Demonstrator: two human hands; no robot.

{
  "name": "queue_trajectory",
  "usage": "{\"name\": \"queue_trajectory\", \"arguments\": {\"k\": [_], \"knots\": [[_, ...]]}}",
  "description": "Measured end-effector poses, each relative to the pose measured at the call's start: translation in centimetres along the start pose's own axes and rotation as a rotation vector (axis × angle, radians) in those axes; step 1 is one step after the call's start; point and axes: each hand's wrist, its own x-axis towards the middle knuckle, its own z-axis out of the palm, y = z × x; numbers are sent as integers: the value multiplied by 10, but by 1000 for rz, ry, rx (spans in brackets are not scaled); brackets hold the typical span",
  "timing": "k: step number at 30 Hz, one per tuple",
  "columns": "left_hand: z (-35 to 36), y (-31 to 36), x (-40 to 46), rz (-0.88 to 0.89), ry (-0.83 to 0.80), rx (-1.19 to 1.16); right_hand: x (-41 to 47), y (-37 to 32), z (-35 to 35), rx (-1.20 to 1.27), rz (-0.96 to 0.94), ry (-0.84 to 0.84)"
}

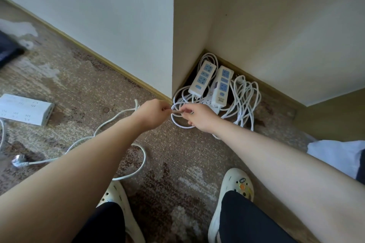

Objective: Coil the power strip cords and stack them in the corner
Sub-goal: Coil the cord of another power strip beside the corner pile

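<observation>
Two white power strips with blue sockets, one beside the other, lie in the wall corner on a heap of white cords. My left hand and my right hand meet just in front of the heap. Both pinch a small tie or cord end over a white cord loop. A third white power strip lies on the carpet at the far left. Its loose cord runs under my left forearm, and the plug lies at the lower left.
A protruding wall edge stands left of the corner, with baseboard along the floor. A dark object lies at the upper left. My two white clogs, left and right, stand on the patterned carpet. White cloth is at the right.
</observation>
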Motion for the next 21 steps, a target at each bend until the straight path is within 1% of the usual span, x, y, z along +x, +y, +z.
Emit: {"name": "queue_trajectory", "arguments": {"k": [2, 4, 9, 12, 15, 16, 18, 20, 21], "knots": [[-4, -10, -11, 35, -54, 6, 3, 0, -4, -41, -2, 47], [-10, -27, -23, 49, -77, 91, 5, -1, -8, -72, -19, 82], [-37, -65, -53, -62, -27, 234, 6, -20, -7, -189, -69, 112], [-57, -59, -66, -115, 52, 387, 4, -36, -14, -235, -55, 146], [-77, -44, -73, -183, 68, 514, -2, -45, -27, -264, -27, 211], [-82, -41, -75, -218, 55, 526, -4, -45, -32, -272, -1, 229], [-87, -40, -81, -274, 28, 440, -11, -43, -40, -296, 59, 234], [-85, -36, -85, -266, 40, 311, -20, -42, -44, -333, 83, 179], [-84, -31, -86, -255, 56, 270, -25, -45, -43, -359, 63, 141]]}}
